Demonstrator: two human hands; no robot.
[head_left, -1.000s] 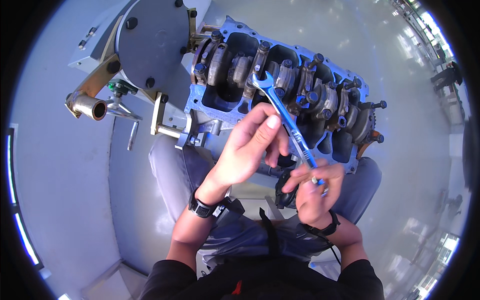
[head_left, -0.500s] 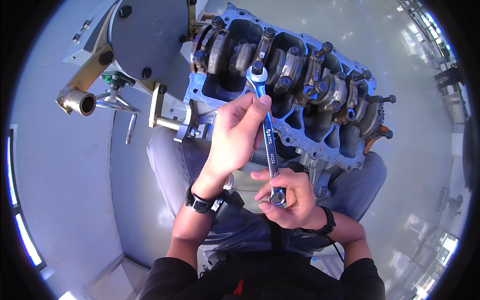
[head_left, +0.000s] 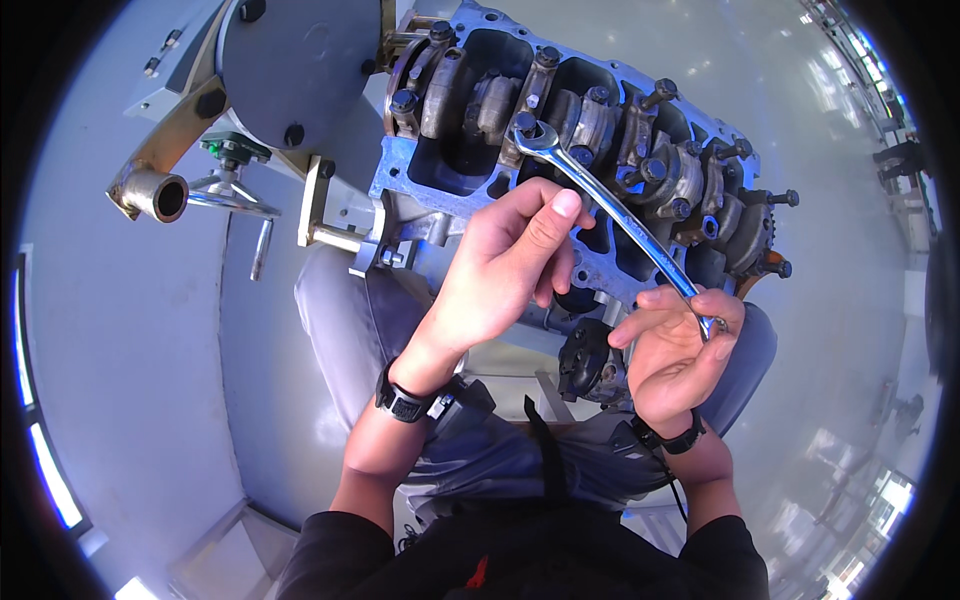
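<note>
A shiny combination wrench slants across the engine block. Its open-ended jaw sits at a dark bolt head on a bearing cap. My right hand has the wrench's ring end between thumb and fingers. Just left of the shaft, my left hand is loosely curled with its fingers apart, and it appears to grip nothing. The crankshaft lies in the block under several bearing caps with bolts standing up from them.
The block is mounted on a stand with a round grey plate at the left. A tubular bracket arm and a crank handle stick out there. My knees are under the block, above a pale floor.
My right hand has swung the wrench's ring end rightward and away from me. My left hand has come off the shaft and shifted slightly right.
</note>
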